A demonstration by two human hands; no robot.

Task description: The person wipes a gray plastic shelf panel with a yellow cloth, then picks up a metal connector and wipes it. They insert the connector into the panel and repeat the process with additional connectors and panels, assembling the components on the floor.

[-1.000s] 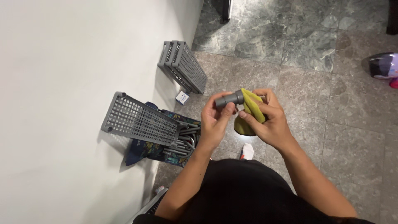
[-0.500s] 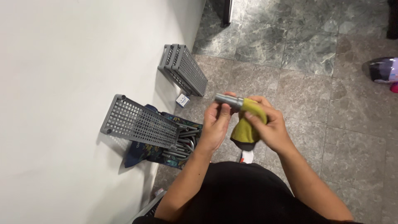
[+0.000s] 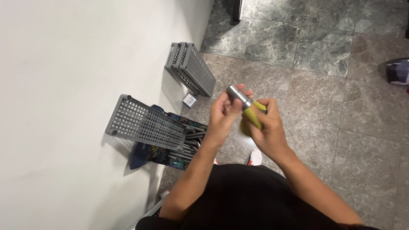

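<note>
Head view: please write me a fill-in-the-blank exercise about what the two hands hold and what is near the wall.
1. The left hand and right hand hold a grey metal ____ between them.
2. The right hand presses a ____ cloth around the tube.
3. Two grey perforated shelves lean against the white ____.
4. The floor is made of stone ____.

Missing words: tube; yellow; wall; tiles

The tube's (image 3: pixel 238 96) lower end was hidden under the cloth (image 3: pixel 252 117). A shoe (image 3: pixel 397 71) at right was cut by the edge.
</note>
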